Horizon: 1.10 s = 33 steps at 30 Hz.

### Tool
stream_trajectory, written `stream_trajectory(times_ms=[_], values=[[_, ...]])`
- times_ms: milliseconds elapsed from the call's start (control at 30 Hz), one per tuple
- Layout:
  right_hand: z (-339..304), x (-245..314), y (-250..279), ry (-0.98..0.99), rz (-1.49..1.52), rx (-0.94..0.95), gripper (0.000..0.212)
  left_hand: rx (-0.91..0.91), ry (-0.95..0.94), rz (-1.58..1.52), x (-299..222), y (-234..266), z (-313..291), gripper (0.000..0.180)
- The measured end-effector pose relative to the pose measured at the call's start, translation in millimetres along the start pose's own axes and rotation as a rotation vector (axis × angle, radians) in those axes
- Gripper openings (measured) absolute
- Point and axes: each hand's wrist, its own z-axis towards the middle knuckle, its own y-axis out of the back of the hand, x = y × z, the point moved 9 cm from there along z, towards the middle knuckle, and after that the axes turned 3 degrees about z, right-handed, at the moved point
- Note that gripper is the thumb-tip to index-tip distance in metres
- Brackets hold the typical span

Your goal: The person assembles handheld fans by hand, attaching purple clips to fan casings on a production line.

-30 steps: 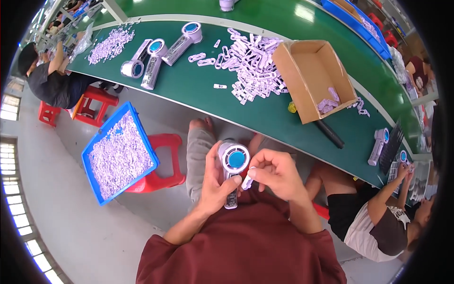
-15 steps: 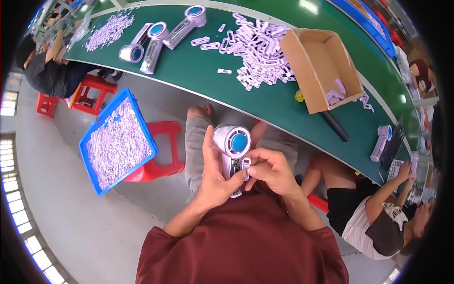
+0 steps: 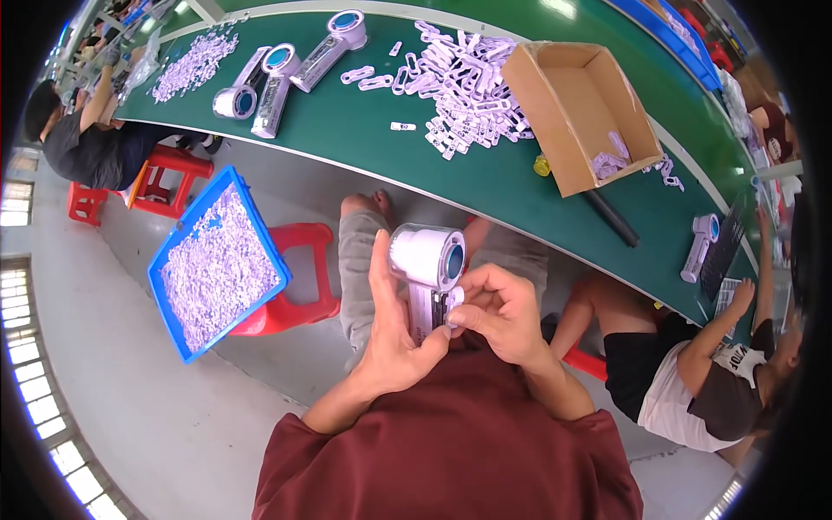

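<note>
In front of my chest my left hand (image 3: pixel 394 342) is closed round a lilac handheld fan (image 3: pixel 423 254), its round head uppermost and its blue centre turned to the right. Dark inner parts show in the open front of the handle. My right hand (image 3: pixel 510 319) pinches a small lilac cover piece (image 3: pixel 457 297) between thumb and fingers, at the right side of that opening. Fingers hide part of the piece, so I cannot tell whether it is seated in the handle. The handle's lower end lies behind my left thumb.
Across the green table (image 3: pixel 347 130) lie more fans (image 3: pixel 274 91), a heap of lilac cover pieces (image 3: pixel 472 82), a cardboard box (image 3: pixel 542 113) and a black bar (image 3: pixel 614 218). A blue tray (image 3: pixel 279 277) of small parts rests on a red stool (image 3: pixel 305 260). A co-worker (image 3: pixel 693 381) sits at right.
The fan has turned in my left hand, its blue face swinging to the right. The cover piece has tilted with it, in my right fingers. The co-worker at right has spread their arms.
</note>
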Motion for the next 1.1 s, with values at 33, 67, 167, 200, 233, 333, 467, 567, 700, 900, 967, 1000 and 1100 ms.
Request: stream_trajectory(times_ms=[33, 67, 167, 200, 233, 333, 467, 567, 700, 900, 967, 1000, 1100], values=[[0.1, -0.4, 0.6, 0.005, -0.006, 0.008, 0.024, -0.002, 0.005, 0.009, 0.3, -0.9, -0.2, 0.112], [-0.6, -1.0, 1.9, 0.005, -0.005, 0.006, 0.024, -0.004, 0.009, 0.019, 0.4, -1.6, -0.6, 0.111], [-0.3, -0.9, 3.1, 0.020, -0.071, 0.007, 0.023, 0.004, 0.026, 0.041, -0.5, -2.0, -1.3, 0.110], [-0.7, 0.2, 2.7, 0.031, -0.082, 0.005, 0.022, 0.004, 0.027, 0.043, -1.3, -2.0, -1.6, 0.110], [-1.0, 1.6, 2.2, 0.041, -0.093, 0.003, 0.020, -0.008, 0.025, 0.064, -2.5, -0.9, -1.8, 0.110], [-0.1, 10.0, -1.8, 0.021, -0.055, -0.015, 0.016, -0.018, 0.010, 0.123, -1.3, 3.5, -2.6, 0.109], [1.0, 9.6, 0.3, 0.016, -0.126, -0.035, 0.015, 0.019, -0.036, 0.088, 0.0, 0.2, -1.9, 0.108], [1.9, 11.0, -2.3, 0.033, -0.189, -0.028, 0.015, -0.029, -0.047, 0.072, -3.1, 0.5, 0.1, 0.103], [2.7, 12.0, -6.0, 0.089, -0.265, -0.079, 0.014, -0.070, -0.118, 0.182, -10.3, 1.1, 1.2, 0.101], [3.8, 7.4, -6.8, 0.131, -0.208, -0.107, 0.012, -0.145, -0.234, 0.458, -22.3, 5.1, -3.4, 0.096], [3.8, 6.7, -7.3, 0.124, -0.208, -0.102, 0.012, -0.079, -0.194, 0.461, -10.6, 5.3, -7.4, 0.100], [3.7, 6.2, -7.8, 0.122, -0.200, -0.095, 0.012, -0.080, -0.194, 0.461, -10.9, 5.7, -7.7, 0.100], [2.8, 5.2, -10.7, 0.158, -0.216, -0.092, 0.013, -0.111, -0.259, 0.667, -19.1, 3.9, -10.4, 0.100]])
